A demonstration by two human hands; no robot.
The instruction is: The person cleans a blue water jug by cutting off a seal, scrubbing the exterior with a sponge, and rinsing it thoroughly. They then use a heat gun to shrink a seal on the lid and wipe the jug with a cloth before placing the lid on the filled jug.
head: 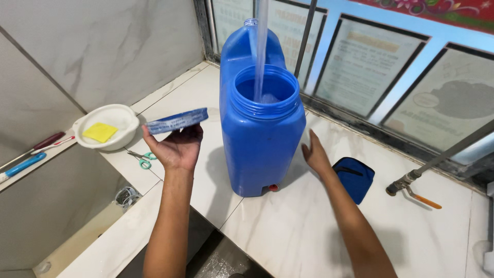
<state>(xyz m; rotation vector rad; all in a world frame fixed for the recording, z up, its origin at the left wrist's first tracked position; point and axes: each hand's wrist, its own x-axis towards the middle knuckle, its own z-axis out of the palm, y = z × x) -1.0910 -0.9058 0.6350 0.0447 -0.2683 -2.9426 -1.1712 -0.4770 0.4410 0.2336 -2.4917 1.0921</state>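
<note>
Blue plastic, the large water container [261, 128] is standing upright on the white marble counter [319, 226], its wide mouth open and a stream of water [261, 46] falling into it from above. The left hand [177, 148] is holding the blue screw lid [176, 121] clamped between thumb and fingers, just beside the container; the right hand [315, 154] is resting flat and open near its base, gripping nothing. Left unwatched, the container could overflow across the counter, I judge. Around it are lying 1 blue pouch [354, 177], 1 white bowl [107, 126] holding a yellow sponge [100, 132], and green-handled scissors [143, 158].
</note>
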